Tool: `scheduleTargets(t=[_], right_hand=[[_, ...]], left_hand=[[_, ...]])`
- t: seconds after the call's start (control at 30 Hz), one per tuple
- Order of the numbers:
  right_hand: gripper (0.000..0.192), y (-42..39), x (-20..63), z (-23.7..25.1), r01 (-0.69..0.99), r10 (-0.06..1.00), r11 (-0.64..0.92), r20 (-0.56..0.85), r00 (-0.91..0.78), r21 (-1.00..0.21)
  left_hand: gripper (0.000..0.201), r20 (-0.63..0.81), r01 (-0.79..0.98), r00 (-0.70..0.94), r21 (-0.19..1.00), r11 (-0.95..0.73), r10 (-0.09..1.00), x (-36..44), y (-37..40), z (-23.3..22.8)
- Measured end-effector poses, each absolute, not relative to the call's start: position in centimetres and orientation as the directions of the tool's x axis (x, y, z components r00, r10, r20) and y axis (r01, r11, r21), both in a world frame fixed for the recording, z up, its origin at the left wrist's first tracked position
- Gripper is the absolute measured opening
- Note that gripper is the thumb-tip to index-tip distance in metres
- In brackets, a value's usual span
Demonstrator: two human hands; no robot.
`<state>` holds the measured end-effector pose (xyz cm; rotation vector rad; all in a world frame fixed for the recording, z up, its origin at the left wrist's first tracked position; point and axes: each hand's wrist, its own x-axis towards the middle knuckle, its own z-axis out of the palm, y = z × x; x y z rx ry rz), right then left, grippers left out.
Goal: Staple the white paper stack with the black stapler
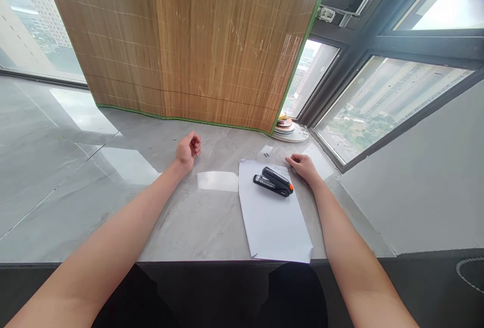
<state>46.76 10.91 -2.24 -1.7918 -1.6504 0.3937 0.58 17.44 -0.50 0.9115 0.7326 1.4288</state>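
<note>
A black stapler [274, 182] with an orange tip lies on the upper part of a white sheet of paper [272, 219] on the grey marble sill. My right hand [303, 166] rests on the paper's far right corner, just right of the stapler, fingers curled down onto the sheet. My left hand [188, 149] lies on the bare sill to the left, fingers loosely curled, holding nothing. Two small dark staples [266, 155] lie just beyond the paper's top edge.
A bamboo blind [196, 45] hangs down to the sill behind. A stack of round plates [287, 127] sits in the far right corner by the window. The sill's front edge [189, 261] runs just below the paper. A grey wall [416, 181] rises at right.
</note>
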Motion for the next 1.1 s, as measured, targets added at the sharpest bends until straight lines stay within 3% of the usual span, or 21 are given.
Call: scheduleTargets(t=[0.13,0.3,0.47,0.63,0.73,0.83,0.9,1.0,1.1], right_hand=[[0.047,11.0,46.3,-2.0,0.809,0.947,0.083,0.298,0.118,-0.583],[0.034,11.6,43.6,-2.0,0.833,0.880,0.328,0.465,-0.098,-0.446],[0.040,12.1,41.9,-2.8,0.809,0.851,0.477,0.411,-0.328,-0.342],[0.039,12.7,41.9,-3.8,0.850,0.849,0.475,0.374,-0.374,-0.229],[0.037,13.0,41.8,-4.1,0.869,0.855,0.459,0.358,-0.375,-0.186],[0.039,13.0,41.5,-4.1,0.882,0.864,0.440,0.347,-0.365,-0.169],[0.041,13.0,41.3,-4.0,0.893,0.873,0.421,0.337,-0.351,-0.158],[0.042,12.8,41.0,-3.6,0.913,0.891,0.390,0.303,-0.340,-0.123],[0.041,12.6,40.4,-3.2,0.933,0.910,0.357,0.246,-0.334,-0.053]], left_hand=[[0.036,0.096,-0.486,0.037,0.871,-0.066,0.995,0.7,17.4,-0.4],[0.037,0.097,-0.486,0.041,0.872,-0.065,0.994,0.7,17.6,-0.6],[0.037,0.108,-0.453,0.038,0.888,-0.079,0.993,0.7,17.6,-0.6],[0.037,0.122,-0.387,0.019,0.916,-0.105,0.992,0.7,17.8,-0.6],[0.038,0.149,-0.221,-0.018,0.964,-0.149,0.989,0.6,17.6,-0.6],[0.040,0.217,0.139,-0.104,0.969,-0.202,0.971,0.2,16.6,-0.3],[0.037,0.217,0.428,-0.093,0.890,-0.158,0.972,-0.9,15.3,0.1],[0.024,0.167,0.783,-0.031,0.617,-0.080,0.985,-4.4,12.8,0.7],[0.056,0.207,0.949,-0.138,0.309,0.069,0.968,-10.3,10.0,0.7]])
